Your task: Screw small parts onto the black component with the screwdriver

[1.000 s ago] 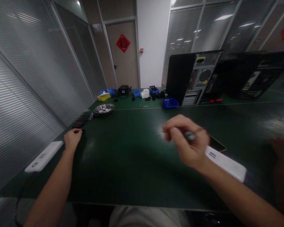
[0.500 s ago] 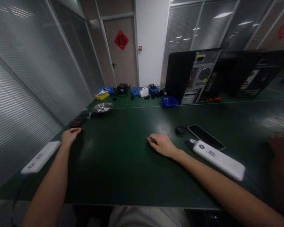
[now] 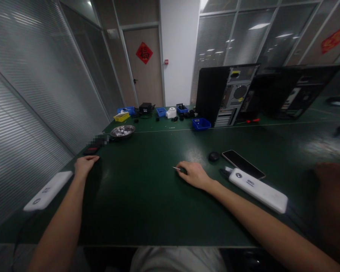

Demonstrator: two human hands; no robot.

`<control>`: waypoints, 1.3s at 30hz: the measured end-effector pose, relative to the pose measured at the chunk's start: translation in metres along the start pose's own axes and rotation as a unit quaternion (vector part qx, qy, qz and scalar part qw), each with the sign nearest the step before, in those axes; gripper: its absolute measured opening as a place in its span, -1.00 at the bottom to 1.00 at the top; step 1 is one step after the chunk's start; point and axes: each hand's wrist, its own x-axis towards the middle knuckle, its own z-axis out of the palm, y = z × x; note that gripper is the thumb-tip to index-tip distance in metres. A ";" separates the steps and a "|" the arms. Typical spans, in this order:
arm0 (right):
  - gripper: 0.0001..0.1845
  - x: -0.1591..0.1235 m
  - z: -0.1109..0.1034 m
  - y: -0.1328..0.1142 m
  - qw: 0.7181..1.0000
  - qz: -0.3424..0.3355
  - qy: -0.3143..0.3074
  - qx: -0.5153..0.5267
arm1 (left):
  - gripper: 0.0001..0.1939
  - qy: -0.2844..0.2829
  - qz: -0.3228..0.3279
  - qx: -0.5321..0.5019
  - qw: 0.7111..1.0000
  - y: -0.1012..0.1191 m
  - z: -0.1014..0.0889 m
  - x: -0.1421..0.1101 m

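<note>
A thin silvery rod (image 3: 175,167) pokes out to the left from between the thumb and fingers of my right hand (image 3: 194,174), which is closed on it low over the green tabletop. The rest of the rod is hidden by the fingers. On the left, my left hand (image 3: 85,165) is near the table's edge with its fingers pressed together. Whatever it may hold is too small to make out. A dark phone-like object (image 3: 91,150) lies just beyond the left hand. Past it stands a round metal dish (image 3: 122,131) with small shiny pieces in it.
White power banks lie by my left forearm (image 3: 48,190) and right forearm (image 3: 259,190). Near the right one are a phone (image 3: 243,164) and a black mouse (image 3: 214,156). Blue bin (image 3: 201,124) and computer tower (image 3: 226,96) stand farther back. A person's blurred arm (image 3: 333,196) shows at right.
The view has shifted slightly. My left hand's fingers point a little farther right, and slightly more of the rod shows from my right hand.
</note>
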 end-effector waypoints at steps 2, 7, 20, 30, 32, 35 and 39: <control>-0.79 0.000 0.000 -0.001 1.000 0.003 0.002 -0.002 | -0.59 -0.033 -0.006 -0.006 0.999 0.018 0.002 -0.009; -0.77 0.000 0.000 -0.002 1.000 0.011 0.009 -0.006 | -0.65 -0.193 0.121 -0.082 0.970 0.100 0.041 -0.068; -0.73 -0.004 -0.002 -0.005 1.000 -0.002 0.021 -0.018 | -0.71 -0.359 0.381 -0.220 0.823 0.200 0.098 -0.230; -0.72 -0.012 -0.020 0.002 0.999 -0.036 0.006 -0.032 | -0.74 -0.367 0.409 -0.206 0.810 0.197 0.093 -0.230; -0.73 -0.011 -0.019 0.004 0.999 -0.034 0.003 -0.040 | -0.74 -0.364 0.412 -0.202 0.810 0.196 0.093 -0.230; -0.72 -0.011 -0.017 0.008 0.998 -0.033 -0.003 -0.049 | -0.74 -0.359 0.417 -0.197 0.812 0.197 0.093 -0.230; -0.72 -0.011 -0.016 0.009 0.998 -0.032 -0.008 -0.051 | -0.75 -0.354 0.419 -0.192 0.814 0.197 0.093 -0.231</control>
